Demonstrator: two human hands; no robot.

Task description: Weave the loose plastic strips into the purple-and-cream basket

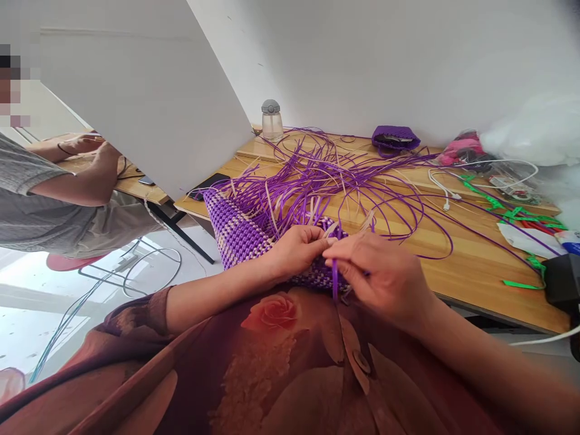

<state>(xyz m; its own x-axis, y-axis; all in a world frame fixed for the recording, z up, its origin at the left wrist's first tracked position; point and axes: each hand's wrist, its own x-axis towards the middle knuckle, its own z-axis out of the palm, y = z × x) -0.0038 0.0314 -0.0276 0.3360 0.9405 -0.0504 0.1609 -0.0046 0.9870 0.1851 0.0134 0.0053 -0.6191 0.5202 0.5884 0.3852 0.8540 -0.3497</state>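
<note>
A half-woven basket (240, 228) in purple and cream plastic strips leans against the table edge, close to my body. Long loose strips (312, 169) fan out from its upper rim across the table. My left hand (301, 249) is closed at the rim, thumb and forefinger pinched on the weave. Right beside it, my right hand (383, 272) pinches a purple strip (335, 279), whose end hangs down in front of the basket. The fingertips of both hands nearly touch. My hands cover part of the rim.
On the wooden table (439, 232) stand a clear bottle (272, 124) and a small purple woven pouch (396, 139). White cables (446, 196), green ties (516, 214) and plastic bags (534, 133) lie at the right. Behind a white partition (136, 78), another person (81, 193) sits at the left.
</note>
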